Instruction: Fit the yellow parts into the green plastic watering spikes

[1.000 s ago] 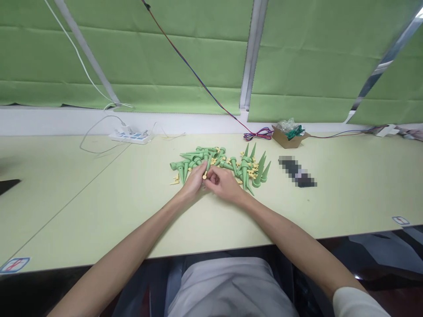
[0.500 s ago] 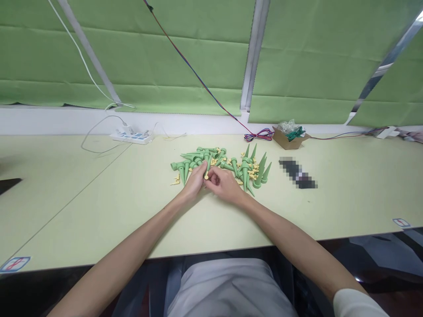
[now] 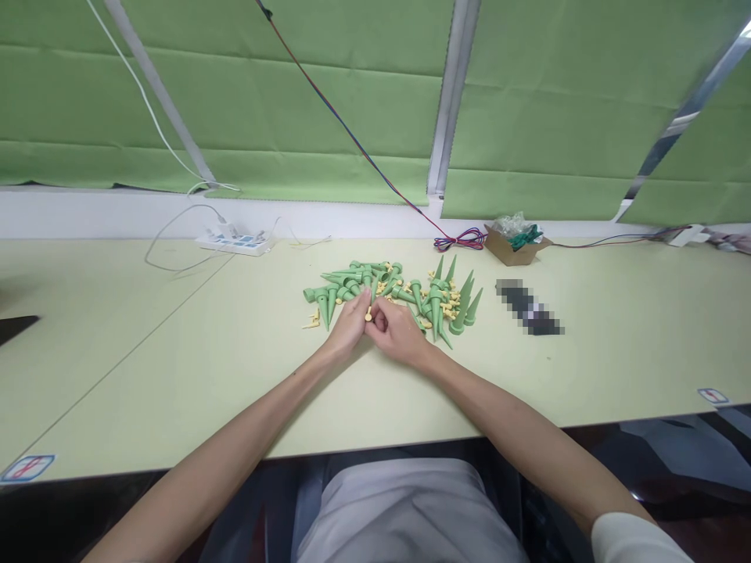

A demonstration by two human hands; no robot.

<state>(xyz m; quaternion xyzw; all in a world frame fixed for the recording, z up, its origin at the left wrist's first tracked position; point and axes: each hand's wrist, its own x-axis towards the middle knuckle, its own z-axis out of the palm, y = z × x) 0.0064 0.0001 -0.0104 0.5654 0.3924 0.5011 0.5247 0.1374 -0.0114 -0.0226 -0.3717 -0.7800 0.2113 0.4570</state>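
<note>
My left hand (image 3: 350,322) is closed around a green plastic watering spike (image 3: 374,289), its tapered end pointing away from me. A small yellow valve (image 3: 368,315) shows at the near end of the spike, between my two hands. The fingers of my right hand (image 3: 400,330) are curled and pinched at this yellow valve, touching my left hand. Just beyond lies a pile of similar green spikes (image 3: 324,306), with yellow valves (image 3: 450,305) scattered among them. Part of the held spike is hidden by my fingers.
Two green spikes (image 3: 463,305) stand upright at the pile's right. A cardboard box (image 3: 509,249) with plastic bags, a coil of red-blue wire (image 3: 461,240) and a white power strip (image 3: 235,242) sit along the wall. A blurred dark object (image 3: 528,306) lies on the table (image 3: 616,344).
Both hands stay in nearly the same place. The spike and yellow valve have shifted slightly right and turned a little, and less of the spike shows between my fingers.
</note>
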